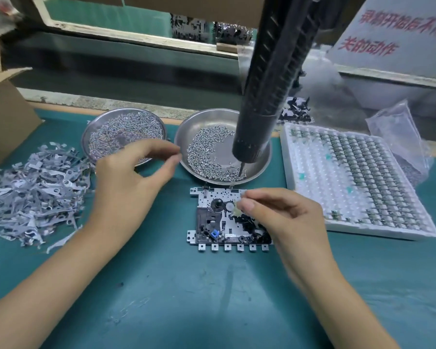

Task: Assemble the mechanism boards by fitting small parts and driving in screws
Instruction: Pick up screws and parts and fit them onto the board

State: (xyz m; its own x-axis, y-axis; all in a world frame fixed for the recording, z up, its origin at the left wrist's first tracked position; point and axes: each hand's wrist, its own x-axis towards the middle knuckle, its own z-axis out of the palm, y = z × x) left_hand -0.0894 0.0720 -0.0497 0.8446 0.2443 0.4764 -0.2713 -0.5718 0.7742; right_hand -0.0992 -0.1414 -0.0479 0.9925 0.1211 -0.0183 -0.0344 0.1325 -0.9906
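A metal mechanism board (212, 222) with black parts and a small blue piece lies flat on the green mat. My right hand (275, 212) hovers over its upper right and pinches a small pale gear-like part (237, 209) between thumb and fingers. My left hand (131, 182) is raised left of the board, its thumb and forefinger close together near the edge of a dish; whether they hold anything is too small to tell. A black electric screwdriver (267, 84) hangs from above, its tip over the right dish.
Two steel dishes of screws (103, 129) (186, 137) stand behind the board. A heap of grey metal levers (35, 192) lies at the left, beside a cardboard box (5, 114). A white tray of small parts (297, 172) and a plastic bag (398, 137) are at the right.
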